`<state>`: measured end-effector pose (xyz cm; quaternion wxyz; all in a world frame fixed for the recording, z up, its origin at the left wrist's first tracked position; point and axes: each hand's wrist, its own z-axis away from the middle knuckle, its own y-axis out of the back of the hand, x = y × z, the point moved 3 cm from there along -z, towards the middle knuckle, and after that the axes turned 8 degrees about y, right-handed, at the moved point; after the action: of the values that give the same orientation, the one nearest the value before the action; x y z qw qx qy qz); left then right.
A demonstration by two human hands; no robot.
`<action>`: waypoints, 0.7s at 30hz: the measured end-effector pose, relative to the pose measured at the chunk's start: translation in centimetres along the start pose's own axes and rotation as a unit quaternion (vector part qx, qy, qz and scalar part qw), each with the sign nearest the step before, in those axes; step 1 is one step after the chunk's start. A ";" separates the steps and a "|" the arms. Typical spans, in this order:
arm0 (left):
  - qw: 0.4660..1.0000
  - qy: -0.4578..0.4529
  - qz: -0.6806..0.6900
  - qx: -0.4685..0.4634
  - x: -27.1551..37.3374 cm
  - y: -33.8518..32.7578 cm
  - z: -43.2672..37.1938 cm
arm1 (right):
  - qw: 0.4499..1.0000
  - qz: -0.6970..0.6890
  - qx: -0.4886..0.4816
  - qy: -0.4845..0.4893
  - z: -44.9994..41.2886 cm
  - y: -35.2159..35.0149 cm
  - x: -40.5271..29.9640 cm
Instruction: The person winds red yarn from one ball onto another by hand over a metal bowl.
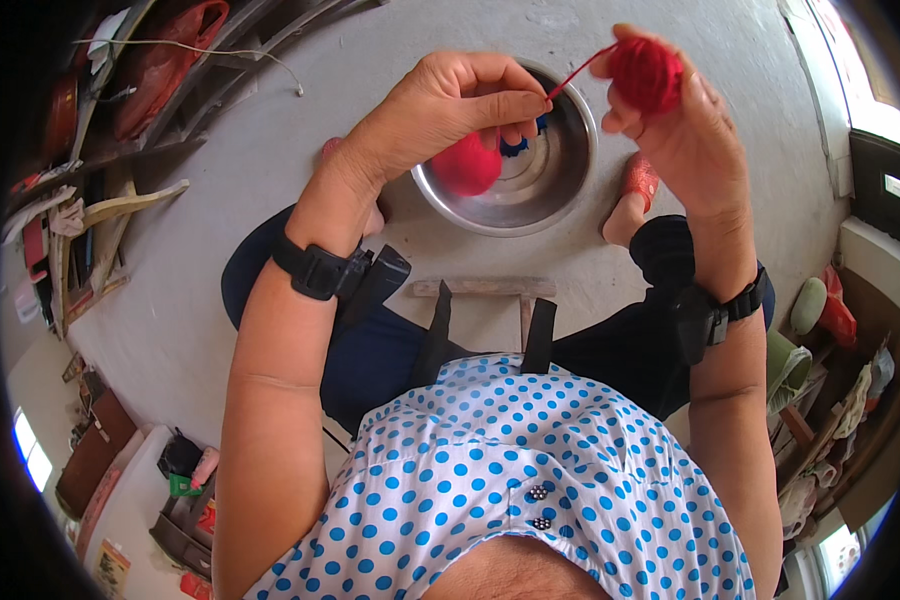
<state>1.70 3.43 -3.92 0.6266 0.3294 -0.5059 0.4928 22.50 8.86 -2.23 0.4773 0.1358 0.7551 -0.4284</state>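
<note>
My left hand (487, 97) pinches a taut strand of red yarn (579, 71) between thumb and forefinger. That strand runs up to a dark red ball of yarn (646, 75), which my right hand (690, 142) holds in its fingers. Below my left hand is a round stainless steel basin (562, 180) on the floor. A brighter pinkish-red ball (466, 166), slightly blurred, shows over the basin's left side, partly behind my left hand; I cannot tell whether it rests on the bottom. Something dark blue (516, 147) lies inside the basin, mostly hidden by my fingers.
My feet in red slippers (640, 182) flank the basin on the concrete floor (172, 247). A wooden stool bar (487, 288) shows between my knees. Wooden racks with a red plastic bag (161, 82) stand at left. A green bucket (786, 369) and shelving are at right.
</note>
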 end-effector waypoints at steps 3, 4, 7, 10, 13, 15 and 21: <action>0.998 0.049 -0.027 -0.024 -0.2 -0.3 0.1 | 0.997 0.057 0.036 0.021 -0.1 1.1 -0.1; 0.995 0.080 -0.029 -0.050 -0.4 -0.5 0.2 | 0.998 0.053 0.026 0.017 -0.3 0.8 -0.1; 0.994 0.048 -0.031 -0.095 0.2 -1.0 0.4 | 0.977 0.144 0.156 -0.016 0.0 1.3 1.5; 0.995 0.021 -0.006 -0.100 1.0 -0.9 0.6 | 0.938 0.316 0.141 -0.014 0.3 1.1 2.4; 0.999 -0.020 0.016 -0.040 0.9 -0.1 0.5 | 0.897 0.436 0.076 -0.005 0.7 0.2 2.4; 0.999 -0.040 0.019 0.009 0.6 0.6 0.3 | 0.934 0.329 -0.013 -0.136 0.7 -0.7 2.5; 0.998 0.009 0.003 0.056 -0.3 0.8 -0.2 | 0.992 0.034 -0.035 -0.117 0.7 -1.2 1.6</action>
<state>0.96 3.72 -4.33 0.6100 0.3579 -0.4734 0.5251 21.38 7.29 -3.14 0.5812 0.0935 0.7033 -0.3986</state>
